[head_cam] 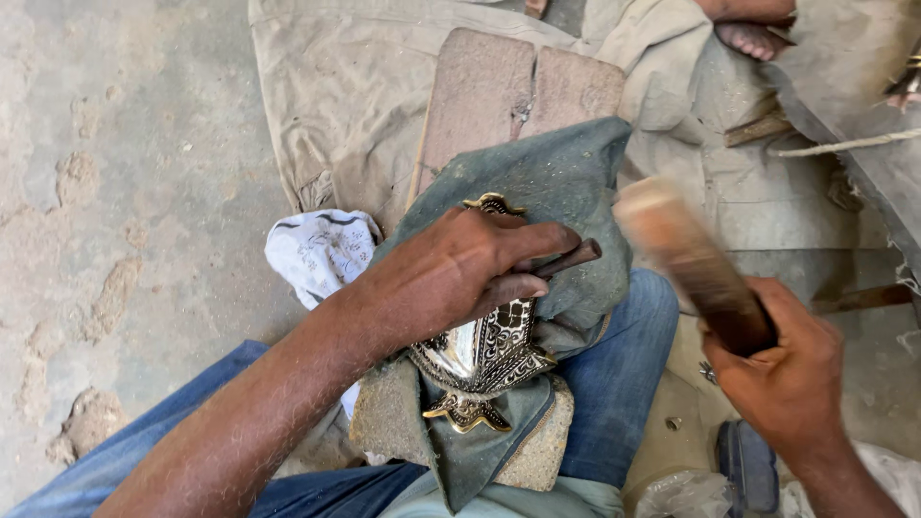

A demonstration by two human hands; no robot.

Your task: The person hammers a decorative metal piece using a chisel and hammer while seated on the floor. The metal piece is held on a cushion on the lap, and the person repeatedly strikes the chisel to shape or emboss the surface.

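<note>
The left hand [460, 273] is closed around a small metal punch [568, 260], its tip on an ornate metal piece [480, 357] lying on green cloth [556, 182] over the lap. Right of the piece, the right hand [782, 369] grips a blurred wooden mallet [686, 259].

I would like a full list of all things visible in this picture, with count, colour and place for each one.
ornate metal piece: one, silver with gold edges, on the lap
green cloth: one, dusty, under the metal piece
chisel-like tool: one, dark, tip on the metal piece
wooden mallet: one, brown, blurred, at right
white cloth: one, patterned, at left
wooden boards: two, reddish-brown, at top
beige fabric: one, on the ground
left hand: holds the tool
right hand: grips the mallet
</note>
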